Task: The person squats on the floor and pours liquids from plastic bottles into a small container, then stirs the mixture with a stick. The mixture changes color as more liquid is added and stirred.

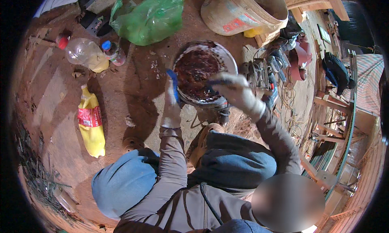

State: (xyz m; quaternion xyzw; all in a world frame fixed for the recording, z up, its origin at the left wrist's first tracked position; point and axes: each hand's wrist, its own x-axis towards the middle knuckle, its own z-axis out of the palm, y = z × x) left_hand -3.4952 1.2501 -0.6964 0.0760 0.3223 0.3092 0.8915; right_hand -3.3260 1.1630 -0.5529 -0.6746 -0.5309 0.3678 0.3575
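One round pail, open upward and holding a dark red-brown mixture, is placed between the two gloved hands. The left grip is open, its fingers straight and its blue palm side set against the pail's left rim; the pail lies directly to its right. The right grip is over the pail's lower right edge, the mixture lying to its left; motion blur leaves it uncertain whether these fingers are closed on anything. Three plastic bottles are at left: one clear with a red cap, one small with a blue cap, one yellow with a red label. Beyond the pail are one green bag and one large bucket.
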